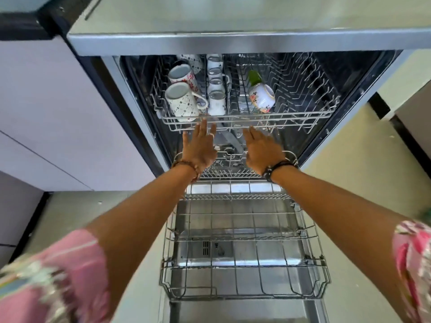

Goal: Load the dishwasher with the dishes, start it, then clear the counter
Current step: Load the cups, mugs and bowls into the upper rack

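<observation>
The dishwasher stands open with its door (240,308) folded down toward me. Its upper rack (291,117) is inside and holds patterned mugs (182,102), a row of clear glasses (217,99) and a floral cup (261,97) on its side. The wire lower rack (245,271) is pulled out over the door and holds no dishes. My left hand (200,148) and my right hand (263,150) reach forward with straight fingers. Their fingertips are at the front edge of the upper rack. Neither hand holds anything.
The steel counter edge (233,41) runs above the dishwasher opening. Pale cabinet fronts (58,108) stand on the left. Light floor (359,173) lies to the right of the door, with a dark plinth (382,110) farther right.
</observation>
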